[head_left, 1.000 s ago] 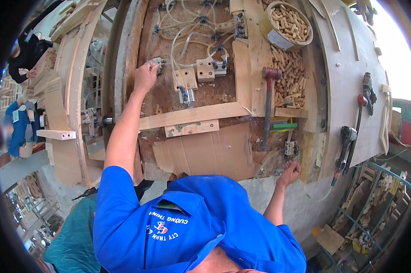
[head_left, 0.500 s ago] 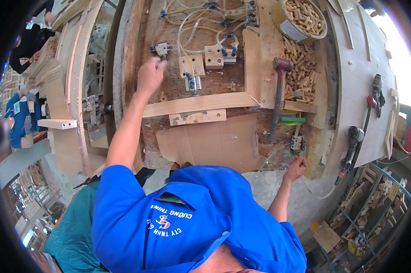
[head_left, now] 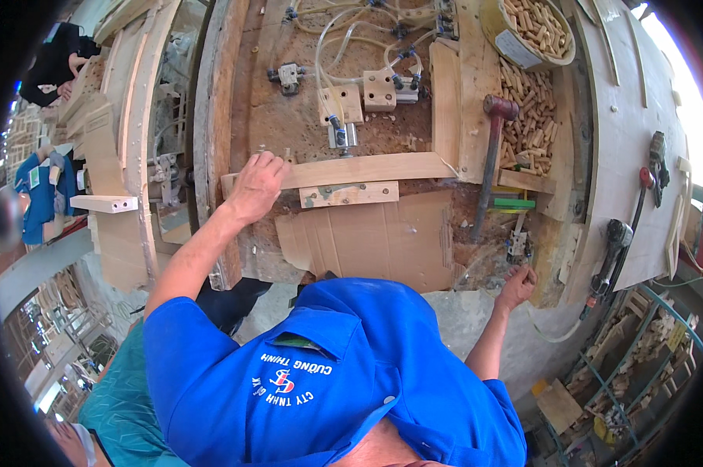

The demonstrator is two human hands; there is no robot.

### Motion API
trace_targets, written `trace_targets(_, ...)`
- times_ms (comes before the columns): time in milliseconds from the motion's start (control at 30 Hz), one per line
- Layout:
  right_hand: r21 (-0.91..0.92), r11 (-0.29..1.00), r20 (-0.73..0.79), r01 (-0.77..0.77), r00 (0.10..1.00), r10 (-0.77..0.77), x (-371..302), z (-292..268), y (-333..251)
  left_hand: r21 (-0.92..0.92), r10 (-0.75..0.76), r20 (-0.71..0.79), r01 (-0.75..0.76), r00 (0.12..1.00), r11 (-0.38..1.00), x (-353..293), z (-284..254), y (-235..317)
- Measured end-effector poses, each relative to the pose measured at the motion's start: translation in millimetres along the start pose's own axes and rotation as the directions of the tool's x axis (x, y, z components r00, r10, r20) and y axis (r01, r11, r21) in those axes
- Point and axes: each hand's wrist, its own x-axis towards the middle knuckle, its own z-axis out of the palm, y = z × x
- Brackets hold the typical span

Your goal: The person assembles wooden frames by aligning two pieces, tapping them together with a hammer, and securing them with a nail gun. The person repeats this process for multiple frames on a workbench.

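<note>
Head view: my left hand [head_left: 256,188], fingers bent, lies over a pale wooden strip [head_left: 371,169] near its left end; whether it grips, I cannot tell. The strip's long axis runs crosswise, mostly to that hand's right, its right end slightly farther from me. My right hand [head_left: 516,286], the farther from the strip, curls just below a small metal valve [head_left: 518,246], its hold unclear.
</note>
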Motion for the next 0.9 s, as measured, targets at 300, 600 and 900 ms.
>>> trace_targets(300,0.036,0.999,0.0,0.011,1.0,-0.011,4.6,-1.7,5.4,-0.054,0.123,0.0,-0.122,0.992,0.991,1.2,3.4,-14.3)
trace_targets(600,0.133,0.991,-0.011,-0.016,1.0,0.018,-1.5,6.7,2.4,-0.411,-0.567,-0.326,0.426,0.757,0.806,125.4,-18.5,-75.8)
trace_targets(900,0.11,0.994,-0.045,-0.015,0.999,0.02,-2.0,6.4,9.0,-0.357,-0.43,-0.667,0.246,0.608,0.901,145.8,32.7,-65.5)
